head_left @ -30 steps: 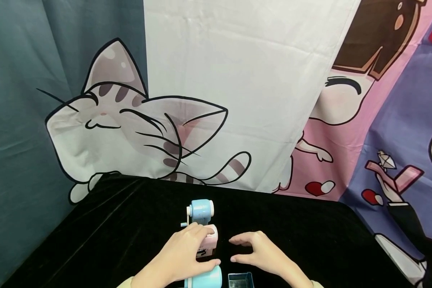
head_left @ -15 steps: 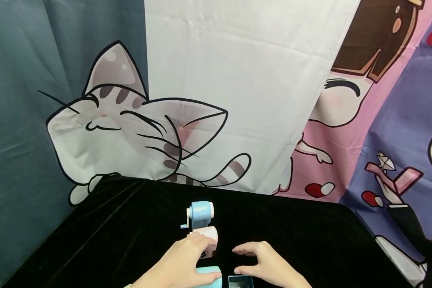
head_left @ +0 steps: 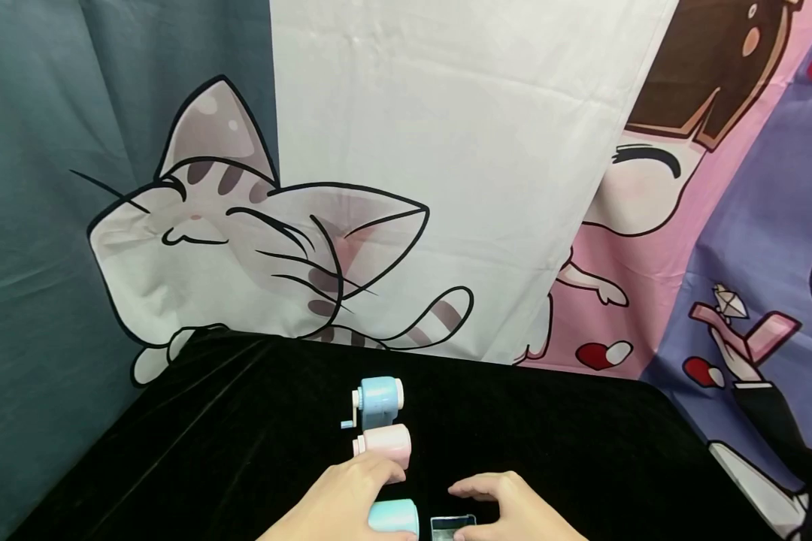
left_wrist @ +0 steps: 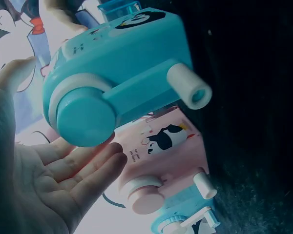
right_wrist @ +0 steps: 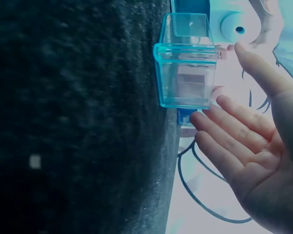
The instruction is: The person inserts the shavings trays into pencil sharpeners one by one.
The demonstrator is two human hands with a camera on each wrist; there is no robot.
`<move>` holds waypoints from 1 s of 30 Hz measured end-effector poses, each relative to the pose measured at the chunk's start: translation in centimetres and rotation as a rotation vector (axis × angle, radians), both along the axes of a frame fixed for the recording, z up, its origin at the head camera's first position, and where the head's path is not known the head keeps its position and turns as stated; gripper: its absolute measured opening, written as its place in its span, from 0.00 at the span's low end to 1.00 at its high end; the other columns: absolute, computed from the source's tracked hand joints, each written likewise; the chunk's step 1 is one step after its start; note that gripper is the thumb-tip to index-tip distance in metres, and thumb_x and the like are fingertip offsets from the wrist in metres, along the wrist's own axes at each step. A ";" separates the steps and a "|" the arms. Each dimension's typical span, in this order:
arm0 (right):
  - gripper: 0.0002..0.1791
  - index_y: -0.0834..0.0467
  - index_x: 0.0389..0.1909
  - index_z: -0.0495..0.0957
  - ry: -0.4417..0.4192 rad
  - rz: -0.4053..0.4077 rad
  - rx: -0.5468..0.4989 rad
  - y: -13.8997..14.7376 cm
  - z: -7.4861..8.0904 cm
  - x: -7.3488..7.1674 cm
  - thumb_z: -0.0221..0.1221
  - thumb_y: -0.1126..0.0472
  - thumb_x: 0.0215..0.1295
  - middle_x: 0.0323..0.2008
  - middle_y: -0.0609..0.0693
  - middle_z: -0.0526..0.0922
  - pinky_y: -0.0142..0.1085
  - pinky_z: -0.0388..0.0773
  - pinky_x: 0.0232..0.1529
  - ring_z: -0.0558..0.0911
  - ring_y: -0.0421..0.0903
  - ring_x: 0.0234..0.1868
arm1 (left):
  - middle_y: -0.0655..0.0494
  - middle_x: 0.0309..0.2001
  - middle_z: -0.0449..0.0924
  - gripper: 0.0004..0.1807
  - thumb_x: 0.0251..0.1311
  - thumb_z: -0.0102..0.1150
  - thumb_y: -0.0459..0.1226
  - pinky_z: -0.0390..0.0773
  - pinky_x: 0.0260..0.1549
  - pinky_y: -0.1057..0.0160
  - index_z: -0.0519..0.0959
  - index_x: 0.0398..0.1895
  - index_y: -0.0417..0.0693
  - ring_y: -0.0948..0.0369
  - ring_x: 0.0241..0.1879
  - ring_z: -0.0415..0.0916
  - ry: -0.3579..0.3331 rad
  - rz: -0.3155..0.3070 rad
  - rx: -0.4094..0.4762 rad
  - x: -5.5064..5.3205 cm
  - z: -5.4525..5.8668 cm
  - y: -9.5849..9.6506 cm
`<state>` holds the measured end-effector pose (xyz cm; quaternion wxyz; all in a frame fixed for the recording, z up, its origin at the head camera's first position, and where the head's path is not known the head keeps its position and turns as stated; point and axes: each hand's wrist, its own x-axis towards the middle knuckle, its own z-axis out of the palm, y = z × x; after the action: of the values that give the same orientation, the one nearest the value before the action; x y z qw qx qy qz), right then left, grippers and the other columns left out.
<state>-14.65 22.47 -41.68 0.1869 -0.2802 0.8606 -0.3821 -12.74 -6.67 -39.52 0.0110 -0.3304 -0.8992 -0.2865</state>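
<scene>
A teal crank pencil sharpener (head_left: 394, 517) stands nearest the person, its panda print and crank showing in the left wrist view. Around its left side is the left hand (head_left: 345, 500), thumb and fingers spread, with a gap to the teal body in the left wrist view. Behind stands a pink pencil sharpener (head_left: 387, 445), partly hidden by that hand. A clear bluish shavings drawer (right_wrist: 185, 73) sits right of the teal sharpener. Close to this drawer, the right hand (right_wrist: 254, 151) has its fingers extended and thumb apart, holding nothing.
A blue pencil sharpener (head_left: 380, 398) with a white crank arm is farthest back in the row. Black cloth (head_left: 548, 428) covers the table. A cartoon-printed curtain (head_left: 460, 188) hangs behind it.
The left hand has drawn back toward the person, uncovering more of the pink sharpener. The right hand has moved back and slightly right, down to the clear drawer.
</scene>
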 end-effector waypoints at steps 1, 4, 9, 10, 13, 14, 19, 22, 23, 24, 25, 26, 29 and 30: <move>0.23 0.50 0.54 0.78 -0.014 -0.006 0.001 0.1 -0.1 0.1 0.64 0.46 0.58 0.51 0.43 0.83 0.36 0.80 0.48 0.80 0.35 0.50 | 0.65 0.46 0.78 0.34 0.46 0.63 0.65 0.78 0.43 0.65 0.77 0.49 0.51 0.70 0.42 0.73 -0.004 0.002 -0.004 0.1 -0.1 0.0; 0.23 0.50 0.54 0.78 -0.039 -0.011 -0.009 0.3 -0.3 0.4 0.65 0.47 0.58 0.51 0.43 0.82 0.36 0.80 0.49 0.79 0.35 0.51 | 0.65 0.46 0.78 0.34 0.42 0.68 0.63 0.78 0.41 0.64 0.77 0.48 0.52 0.71 0.40 0.72 -0.032 0.006 -0.022 0.1 -0.3 -0.2; 0.25 0.50 0.54 0.78 -0.044 0.003 -0.023 0.6 -0.6 0.8 0.67 0.49 0.55 0.51 0.43 0.82 0.33 0.79 0.49 0.79 0.34 0.51 | 0.63 0.46 0.78 0.34 0.38 0.73 0.57 0.78 0.39 0.66 0.77 0.48 0.51 0.71 0.39 0.71 -0.013 -0.010 -0.074 0.1 -0.8 0.0; 0.25 0.50 0.54 0.78 -0.049 0.007 -0.029 0.7 -0.6 0.8 0.68 0.50 0.54 0.51 0.43 0.82 0.32 0.78 0.48 0.79 0.34 0.50 | 0.64 0.46 0.78 0.34 0.37 0.74 0.56 0.78 0.39 0.66 0.77 0.48 0.52 0.71 0.40 0.70 -0.019 -0.009 -0.080 0.2 -0.9 0.1; 0.26 0.51 0.55 0.77 -0.061 0.023 -0.049 0.9 -0.8 1.0 0.68 0.50 0.54 0.51 0.43 0.82 0.29 0.77 0.48 0.79 0.32 0.50 | 0.64 0.45 0.78 0.35 0.35 0.75 0.56 0.78 0.40 0.65 0.77 0.49 0.53 0.71 0.40 0.70 -0.040 0.002 -0.098 0.4 -1.2 0.1; 0.26 0.51 0.55 0.77 -0.063 0.030 -0.055 1.0 -0.8 1.0 0.68 0.50 0.54 0.52 0.42 0.82 0.28 0.77 0.48 0.79 0.32 0.50 | 0.65 0.45 0.78 0.35 0.35 0.76 0.56 0.78 0.40 0.65 0.77 0.49 0.53 0.71 0.41 0.71 -0.044 0.006 -0.103 0.4 -1.3 0.2; 0.26 0.52 0.55 0.77 -0.064 0.042 -0.070 1.2 -0.9 1.3 0.67 0.50 0.55 0.51 0.41 0.81 0.26 0.76 0.48 0.79 0.32 0.50 | 0.66 0.45 0.78 0.35 0.34 0.76 0.56 0.78 0.40 0.64 0.77 0.48 0.54 0.71 0.41 0.71 -0.077 0.017 -0.121 0.4 -1.6 0.2; 0.26 0.52 0.55 0.77 -0.070 0.040 -0.076 1.3 -0.9 1.4 0.67 0.50 0.55 0.51 0.40 0.82 0.26 0.76 0.48 0.79 0.32 0.50 | 0.66 0.44 0.77 0.36 0.34 0.75 0.58 0.78 0.40 0.64 0.76 0.49 0.55 0.71 0.41 0.71 -0.096 0.018 -0.124 0.4 -1.7 0.1; 0.26 0.52 0.55 0.77 -0.076 0.039 -0.079 1.2 -1.0 1.5 0.68 0.51 0.55 0.51 0.40 0.82 0.26 0.76 0.48 0.79 0.32 0.50 | 0.66 0.44 0.77 0.36 0.34 0.75 0.58 0.78 0.40 0.63 0.76 0.49 0.55 0.71 0.41 0.71 -0.099 0.020 -0.124 0.5 -1.8 0.1; 0.26 0.52 0.55 0.77 -0.077 0.037 -0.081 1.2 -1.0 1.5 0.68 0.51 0.55 0.51 0.40 0.82 0.27 0.76 0.49 0.79 0.32 0.50 | 0.66 0.45 0.77 0.36 0.34 0.75 0.58 0.78 0.40 0.63 0.76 0.49 0.55 0.71 0.41 0.71 -0.096 0.018 -0.125 0.5 -1.8 0.1; 0.26 0.52 0.55 0.77 -0.077 0.036 -0.081 1.1 -1.0 1.5 0.68 0.51 0.55 0.51 0.40 0.82 0.27 0.76 0.49 0.79 0.32 0.50 | 0.66 0.45 0.77 0.36 0.34 0.75 0.59 0.78 0.40 0.63 0.76 0.49 0.55 0.71 0.42 0.71 -0.098 0.019 -0.122 0.6 -1.9 0.1; 0.27 0.52 0.55 0.77 -0.073 0.038 -0.081 1.1 -1.0 1.5 0.68 0.51 0.54 0.51 0.40 0.82 0.27 0.76 0.49 0.79 0.32 0.51 | 0.66 0.45 0.77 0.36 0.35 0.75 0.59 0.78 0.39 0.63 0.76 0.49 0.55 0.71 0.42 0.71 -0.098 0.018 -0.117 0.7 -1.9 0.0; 0.28 0.52 0.55 0.77 -0.046 0.042 -0.074 1.0 -1.1 1.5 0.69 0.50 0.54 0.51 0.41 0.82 0.27 0.76 0.50 0.79 0.33 0.51 | 0.66 0.46 0.78 0.36 0.36 0.74 0.58 0.77 0.40 0.63 0.76 0.50 0.55 0.71 0.42 0.71 -0.094 0.016 -0.105 0.9 -2.1 -0.1; 0.28 0.53 0.55 0.76 -0.036 0.045 -0.073 1.0 -1.1 1.6 0.69 0.49 0.54 0.51 0.41 0.82 0.28 0.76 0.50 0.79 0.33 0.51 | 0.66 0.46 0.78 0.36 0.36 0.74 0.58 0.77 0.40 0.64 0.76 0.50 0.55 0.71 0.43 0.71 -0.096 0.015 -0.099 0.9 -2.1 -0.1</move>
<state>-13.09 23.46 -42.76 0.2004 -0.2993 0.8361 -0.4137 -11.83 -6.75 -41.64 -0.0464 -0.3098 -0.9142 -0.2570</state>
